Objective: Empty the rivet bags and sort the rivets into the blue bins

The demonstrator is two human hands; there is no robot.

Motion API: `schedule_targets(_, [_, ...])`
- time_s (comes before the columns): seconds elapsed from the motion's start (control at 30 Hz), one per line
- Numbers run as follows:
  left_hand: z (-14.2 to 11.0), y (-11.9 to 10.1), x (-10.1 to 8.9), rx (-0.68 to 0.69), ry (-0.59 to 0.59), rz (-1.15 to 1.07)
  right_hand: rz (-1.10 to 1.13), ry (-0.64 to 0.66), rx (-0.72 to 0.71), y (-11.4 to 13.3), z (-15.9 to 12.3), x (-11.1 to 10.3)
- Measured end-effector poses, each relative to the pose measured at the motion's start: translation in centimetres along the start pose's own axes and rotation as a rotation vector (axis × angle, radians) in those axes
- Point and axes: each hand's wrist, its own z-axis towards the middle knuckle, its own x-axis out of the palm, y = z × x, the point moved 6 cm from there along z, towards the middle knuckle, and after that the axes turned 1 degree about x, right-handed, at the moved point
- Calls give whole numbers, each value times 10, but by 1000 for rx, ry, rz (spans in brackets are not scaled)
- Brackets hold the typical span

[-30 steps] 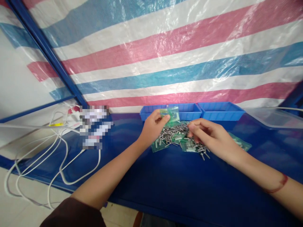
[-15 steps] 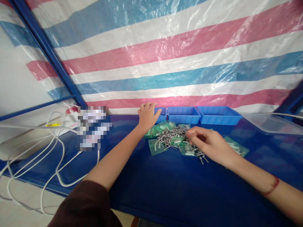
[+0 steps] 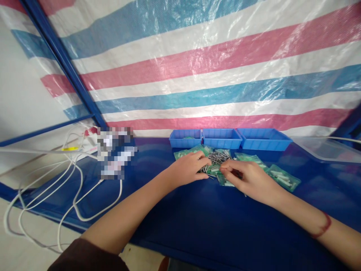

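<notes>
My left hand (image 3: 189,168) reaches over the left side of a pile of thin metal screws or pins (image 3: 218,157), its fingers curved and its thumb apart from them. On the right of the pile, my right hand (image 3: 249,180) has thumb and fingertips pinched together; what is between them is too small to make out. Green-tinted plastic bags with white pieces inside lie under and around the pile, among them one bag (image 3: 282,177) to the right of my right hand. Part of the pile is hidden behind both hands.
Three blue bins stand in a row behind the pile: a left bin (image 3: 185,139), a middle bin (image 3: 222,139) and a right bin (image 3: 264,140). A clear plastic sheet or lid (image 3: 324,150) lies at the right. White cables (image 3: 77,188) loop over the table's left side.
My left hand has come from the left bin down to the pile. My right hand stays pinched beside the pile. The view has shifted slightly.
</notes>
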Motion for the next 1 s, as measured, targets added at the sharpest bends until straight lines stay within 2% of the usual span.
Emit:
schedule_targets(0.1, [-4,0,-9,-91,-33,71,-3,13,-30,3,0,2])
schedule_targets(0.17, [-8,-1,-15,-173,-14,146,-1,16,-43,4,0,2])
schedule_targets(0.3, [-16,-2,-15,-267,174,141,8,28,-59,6,-1,4])
schedule_targets(0.43, [-18,-2,-9,-232,267,96,-8,51,-80,8,-1,7])
schedule_targets(0.67, [-16,1,-9,-212,241,48,-152,79,-121,6,-3,4])
schedule_targets(0.83, [-10,-3,-16,-211,158,8,-260,197,-203,3,-7,-10])
schedule_targets(1.0, [-6,-9,-14,-125,116,-13,-298,280,-91,-14,-9,-30])
